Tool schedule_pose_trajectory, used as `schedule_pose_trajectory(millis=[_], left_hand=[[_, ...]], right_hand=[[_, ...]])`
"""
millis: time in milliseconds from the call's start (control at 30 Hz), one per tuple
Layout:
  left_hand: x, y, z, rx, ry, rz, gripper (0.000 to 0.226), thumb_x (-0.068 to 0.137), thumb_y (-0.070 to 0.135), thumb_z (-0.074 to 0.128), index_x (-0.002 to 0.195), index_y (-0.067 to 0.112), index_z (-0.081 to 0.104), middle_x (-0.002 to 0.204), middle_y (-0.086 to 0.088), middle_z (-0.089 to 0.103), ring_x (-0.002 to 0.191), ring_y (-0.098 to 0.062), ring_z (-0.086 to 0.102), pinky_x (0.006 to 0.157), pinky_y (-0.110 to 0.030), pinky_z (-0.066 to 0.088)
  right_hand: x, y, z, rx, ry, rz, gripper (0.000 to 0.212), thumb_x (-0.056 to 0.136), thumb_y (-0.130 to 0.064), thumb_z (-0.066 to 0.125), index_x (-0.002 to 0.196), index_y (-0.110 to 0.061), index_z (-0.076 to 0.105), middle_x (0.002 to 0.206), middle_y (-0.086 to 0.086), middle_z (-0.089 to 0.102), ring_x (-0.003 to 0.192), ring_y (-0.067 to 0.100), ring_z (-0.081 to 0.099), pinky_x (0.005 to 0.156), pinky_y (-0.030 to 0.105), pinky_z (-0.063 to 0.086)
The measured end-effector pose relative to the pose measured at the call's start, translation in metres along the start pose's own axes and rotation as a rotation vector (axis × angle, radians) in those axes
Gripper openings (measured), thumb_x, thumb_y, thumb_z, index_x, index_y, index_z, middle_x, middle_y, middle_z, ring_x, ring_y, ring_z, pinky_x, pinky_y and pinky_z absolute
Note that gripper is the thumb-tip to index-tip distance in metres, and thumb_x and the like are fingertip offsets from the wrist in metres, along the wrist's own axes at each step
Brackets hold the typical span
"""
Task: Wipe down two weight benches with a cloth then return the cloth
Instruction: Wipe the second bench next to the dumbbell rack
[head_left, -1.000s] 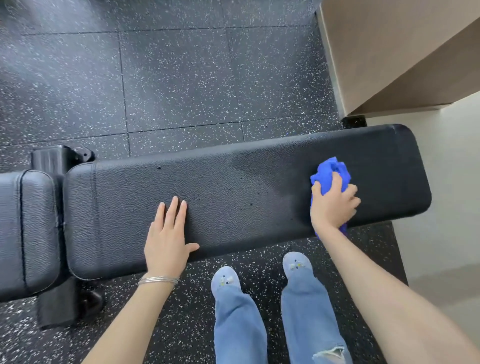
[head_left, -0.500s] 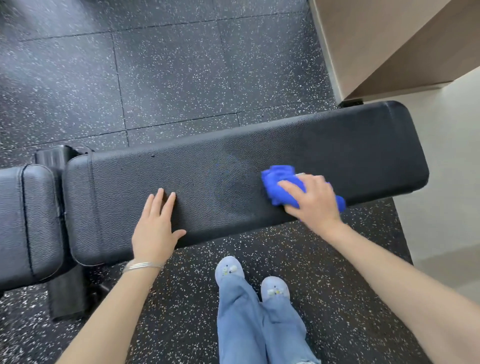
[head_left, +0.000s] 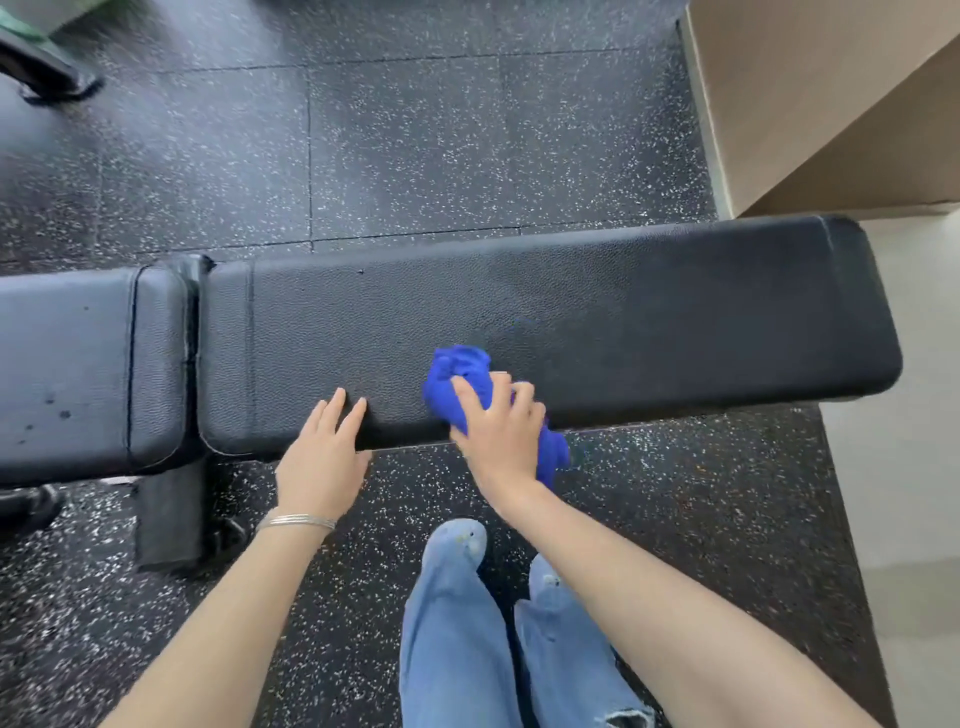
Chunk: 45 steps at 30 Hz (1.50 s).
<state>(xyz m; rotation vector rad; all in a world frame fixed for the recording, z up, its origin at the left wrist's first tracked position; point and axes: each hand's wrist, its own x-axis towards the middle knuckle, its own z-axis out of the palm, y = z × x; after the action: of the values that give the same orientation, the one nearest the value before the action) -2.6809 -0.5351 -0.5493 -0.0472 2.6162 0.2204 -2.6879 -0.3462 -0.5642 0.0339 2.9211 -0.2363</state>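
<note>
Right hand gripping blue cloth on black bench, no legible writing

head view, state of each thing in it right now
blue cloth, bunched, pressed on the long pad's near edge
right hand, holds the cloth against the pad
left hand, flat, fingers resting on the long pad
long pad, level, under both hands
seat pad, dark spots, untouched

Item: black padded vinyl weight bench, long pad w/ shorter seat pad at left end.
On long pad, front edge: crumpled bright-blue cloth gripped by right hand; left hand, fingers flat.
Under: black speckled rubber-tile floor.
</note>
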Motion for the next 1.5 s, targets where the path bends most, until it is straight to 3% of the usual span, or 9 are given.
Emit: schedule_pose_trajectory(millis=[200, 267, 400, 467, 667, 833, 1000, 1300, 1500], left_hand=[[0.000, -0.028, -0.008, 0.067, -0.013, 0.011, 0.063, 0.093, 0.029, 0.051, 0.148, 0.016, 0.022, 0.158, -0.006, 0.016, 0.144, -0.027, 0.017, 0.115, -0.036, 0.021], [0.007, -0.045, -0.016, 0.105, 0.006, 0.029, 0.064, 0.093, 0.030, 0.052, 0.148, 0.017, 0.022, 0.158, -0.006, 0.017, 0.144, -0.028, 0.017, 0.115, -0.038, 0.023], [0.029, -0.077, -0.034, 0.137, 0.029, 0.025, 0.068, 0.091, 0.031, 0.055, 0.148, 0.014, 0.021, 0.157, -0.008, 0.017, 0.145, -0.029, 0.015, 0.116, -0.041, 0.024], [0.042, -0.091, -0.043, 0.155, 0.031, 0.052, 0.068, 0.090, 0.031, 0.056, 0.148, 0.014, 0.022, 0.157, -0.008, 0.018, 0.145, -0.029, 0.016, 0.117, -0.040, 0.023], [0.049, -0.112, -0.052, 0.234, 0.011, 0.170, 0.070, 0.086, 0.026, 0.064, 0.146, 0.018, 0.028, 0.156, -0.006, 0.022, 0.142, -0.025, 0.025, 0.107, -0.037, 0.038], [0.055, -0.109, -0.056, 0.259, -0.021, 0.208, 0.070, 0.081, 0.026, 0.069, 0.142, 0.014, 0.036, 0.153, -0.010, 0.030, 0.136, -0.030, 0.036, 0.103, -0.037, 0.041], [0.055, -0.131, -0.063, 0.328, -0.017, 0.315, 0.078, 0.068, 0.027, 0.081, 0.137, 0.014, 0.046, 0.144, -0.011, 0.045, 0.127, -0.029, 0.050, 0.099, -0.038, 0.047], [0.050, -0.124, -0.061, 0.256, 0.024, 0.256, 0.074, 0.061, 0.018, 0.086, 0.129, 0.014, 0.056, 0.138, -0.009, 0.053, 0.122, -0.027, 0.055, 0.061, -0.027, 0.056], [0.048, -0.122, -0.058, 0.209, 0.031, 0.191, 0.071, 0.072, 0.006, 0.076, 0.136, 0.018, 0.048, 0.147, -0.005, 0.042, 0.133, -0.024, 0.045, 0.056, -0.025, 0.054]], right_hand=[[0.028, 0.020, -0.018, -0.215, -0.007, -0.428, 0.058, 0.053, -0.058, 0.077, 0.108, -0.044, 0.065, 0.102, -0.001, 0.068, 0.080, 0.025, 0.063, 0.065, 0.029, 0.050], [0.050, 0.054, -0.028, -0.112, 0.046, -0.197, 0.052, 0.067, -0.047, 0.074, 0.116, -0.034, 0.062, 0.108, 0.009, 0.062, 0.089, 0.032, 0.058, 0.069, 0.037, 0.049], [0.092, 0.123, -0.045, 0.282, 0.114, 0.825, 0.045, 0.092, -0.042, 0.050, 0.134, -0.027, 0.041, 0.137, 0.018, 0.033, 0.118, 0.042, 0.035, 0.096, 0.052, 0.035], [0.102, 0.127, -0.050, 0.343, 0.094, 1.015, 0.045, 0.094, -0.041, 0.047, 0.135, -0.024, 0.038, 0.142, 0.019, 0.027, 0.122, 0.043, 0.032, 0.098, 0.053, 0.034], [0.119, -0.029, -0.021, 0.129, 0.159, 0.584, 0.044, 0.088, -0.038, 0.054, 0.129, -0.023, 0.045, 0.125, 0.021, 0.041, 0.105, 0.038, 0.043, 0.081, 0.046, 0.043], [0.105, -0.161, -0.003, 0.005, -0.048, 0.068, 0.053, 0.073, -0.047, 0.069, 0.122, -0.031, 0.055, 0.115, 0.014, 0.057, 0.093, 0.035, 0.055, 0.073, 0.041, 0.049], [0.119, -0.112, -0.018, -0.082, -0.083, -0.140, 0.058, 0.071, -0.049, 0.067, 0.127, -0.037, 0.053, 0.118, 0.008, 0.057, 0.096, 0.032, 0.054, 0.071, 0.038, 0.046], [0.093, 0.105, -0.052, 0.174, 0.018, 1.188, 0.056, 0.094, -0.046, 0.044, 0.143, -0.024, 0.028, 0.142, 0.023, 0.026, 0.124, 0.047, 0.030, 0.101, 0.054, 0.031], [0.131, 0.017, -0.034, 0.228, 0.176, 1.003, 0.055, 0.092, -0.041, 0.049, 0.140, -0.018, 0.034, 0.139, 0.024, 0.030, 0.116, 0.045, 0.036, 0.091, 0.052, 0.040]])
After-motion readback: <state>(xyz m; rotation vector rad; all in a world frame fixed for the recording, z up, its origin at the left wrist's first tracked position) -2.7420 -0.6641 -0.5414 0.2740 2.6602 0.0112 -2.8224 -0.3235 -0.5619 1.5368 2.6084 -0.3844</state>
